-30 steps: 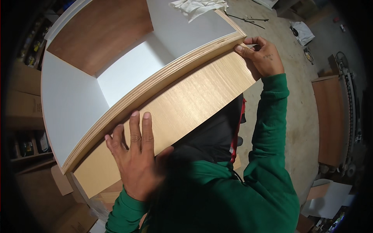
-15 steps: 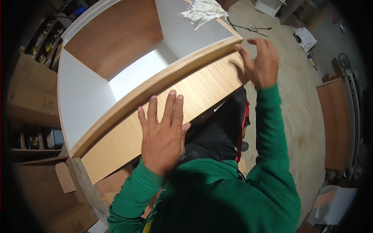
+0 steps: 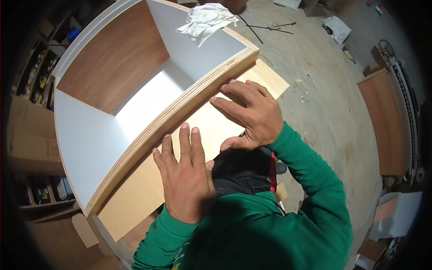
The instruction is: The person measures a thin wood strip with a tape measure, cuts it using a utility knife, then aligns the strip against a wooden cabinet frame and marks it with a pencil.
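Against the near edge of a white-lined plywood cabinet box [image 3: 85, 139] lies a long light wood-grain strip [image 3: 130, 202]. My left hand [image 3: 186, 184] rests flat on the strip's middle, fingers spread, fingertips close to the box's plywood edge. Farther right, my right hand [image 3: 254, 114] bends over the strip, its fingers apart and their tips near the same edge, with the thumb by the strip's near side. The strip's right end sticks out past the box corner. A crumpled white cloth [image 3: 207, 20] hangs over the box's far right wall.
Cardboard boxes [image 3: 33, 130] and a shelf of small items [image 3: 38, 78] stand at the left. Dark thin rods [image 3: 270, 28] and a white bag [image 3: 336, 29] lie on the concrete floor [image 3: 333, 135]. A brown panel [image 3: 382, 126] leans at the right.
My right hand has moved left from the strip's right end onto its middle stretch, nearer my left hand. The box and strip now sit farther left in view; my left hand stays on the strip.
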A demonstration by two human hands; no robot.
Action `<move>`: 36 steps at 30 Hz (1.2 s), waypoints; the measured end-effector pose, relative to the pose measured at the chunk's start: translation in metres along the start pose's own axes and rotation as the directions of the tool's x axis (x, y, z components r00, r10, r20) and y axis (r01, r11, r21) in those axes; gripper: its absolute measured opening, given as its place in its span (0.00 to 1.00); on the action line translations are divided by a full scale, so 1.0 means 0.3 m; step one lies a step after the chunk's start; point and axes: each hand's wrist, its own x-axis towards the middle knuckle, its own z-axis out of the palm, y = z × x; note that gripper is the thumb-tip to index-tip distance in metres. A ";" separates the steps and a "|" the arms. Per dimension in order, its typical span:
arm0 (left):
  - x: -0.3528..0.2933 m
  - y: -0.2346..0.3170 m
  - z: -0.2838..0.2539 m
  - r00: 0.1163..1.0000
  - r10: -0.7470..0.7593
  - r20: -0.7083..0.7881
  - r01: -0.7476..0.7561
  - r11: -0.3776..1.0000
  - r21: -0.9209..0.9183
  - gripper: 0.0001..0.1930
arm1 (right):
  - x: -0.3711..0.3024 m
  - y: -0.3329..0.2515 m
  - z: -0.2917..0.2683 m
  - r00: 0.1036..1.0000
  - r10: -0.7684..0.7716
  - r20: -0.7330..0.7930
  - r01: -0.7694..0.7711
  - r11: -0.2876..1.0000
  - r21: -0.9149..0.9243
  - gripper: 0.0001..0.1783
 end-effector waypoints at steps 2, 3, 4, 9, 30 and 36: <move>-0.001 0.004 0.005 1.000 0.017 -0.014 -0.017 1.000 0.013 0.32 | -0.005 -0.002 -0.004 1.000 -0.011 -0.015 0.011 1.000 0.001 0.48; -0.001 0.005 0.006 0.999 0.032 -0.024 -0.032 0.999 0.016 0.31 | -0.006 -0.002 -0.004 0.999 -0.011 -0.030 0.011 1.000 0.005 0.47; 0.001 0.009 0.008 0.997 0.053 -0.049 -0.052 0.998 0.019 0.31 | -0.013 -0.004 -0.006 1.000 -0.005 -0.028 0.005 1.000 0.004 0.47; 0.008 0.015 0.006 0.993 0.085 -0.079 -0.083 0.996 0.028 0.31 | -0.035 0.027 -0.003 0.997 -0.073 -0.021 0.074 0.996 0.053 0.43; -0.371 -0.237 0.032 0.927 -0.232 -0.296 0.156 0.953 -0.258 0.39 | 0.050 -0.282 0.015 0.935 -0.192 0.297 0.121 0.963 0.241 0.44; -0.799 -0.437 -0.043 0.747 -0.553 -0.369 0.523 0.832 -0.187 0.28 | 0.041 -0.188 0.006 0.942 -0.076 0.327 -0.008 0.969 0.247 0.44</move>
